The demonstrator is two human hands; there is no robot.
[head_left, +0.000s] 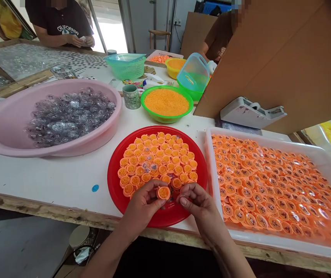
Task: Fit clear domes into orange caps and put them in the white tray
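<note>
Over the near part of a round red tray (113, 170), my left hand (142, 206) pinches a small orange cup-shaped piece (163, 193) between thumb and fingers, its open face up with orange grains inside. Just right of it, my right hand (197, 200) is closed with thumb and fingertips close together. Whatever is between those fingertips is too small to make out. Many similar orange cups (162, 169) cover the tray in close rows, most showing orange filling. A few small clear pieces (154, 167) lie on top of them.
At left stands a pink tub (101, 133) of clear plastic pieces. Behind the tray are a green bowl of orange grains (167, 101) and a mug (131, 96). A white bin (212, 173) of orange cups, a tape dispenser (249, 112) and cardboard (258, 58) border the right. Two people sit opposite.
</note>
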